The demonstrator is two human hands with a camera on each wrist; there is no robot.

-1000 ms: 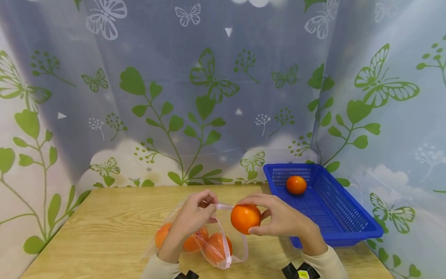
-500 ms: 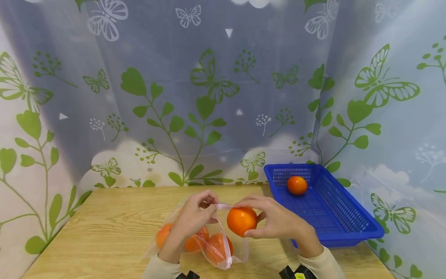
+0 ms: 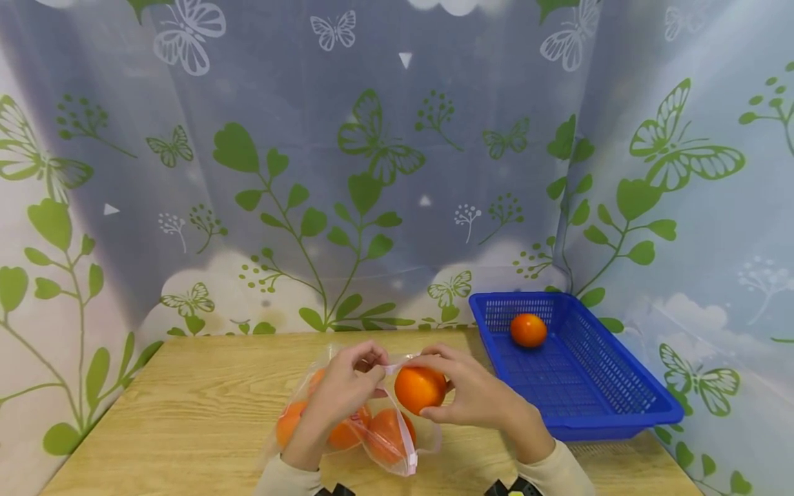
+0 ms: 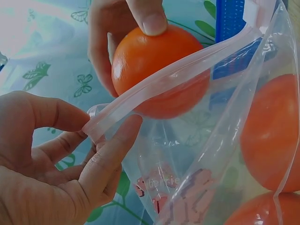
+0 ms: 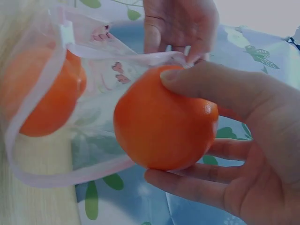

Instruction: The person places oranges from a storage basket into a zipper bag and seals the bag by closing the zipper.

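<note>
At the clear slider bag (image 4: 206,159): left hand (image 3: 346,382) pinches rim (image 4: 154,85), right hand (image 3: 474,394) grips orange fruit (image 3: 420,390). Loading step, likely; next calls for lowering it inside.

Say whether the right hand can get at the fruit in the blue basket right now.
Probably not: the right hand grips another fruit at the clear bag, though the open-topped basket leaves its lone fruit uncovered.

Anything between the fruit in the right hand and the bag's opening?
Nothing visible. The right hand holds the orange fruit at the open mouth of the bag. The left hand pinches the rim at one end, not across the opening; the bagged fruits lie deeper in.
</note>
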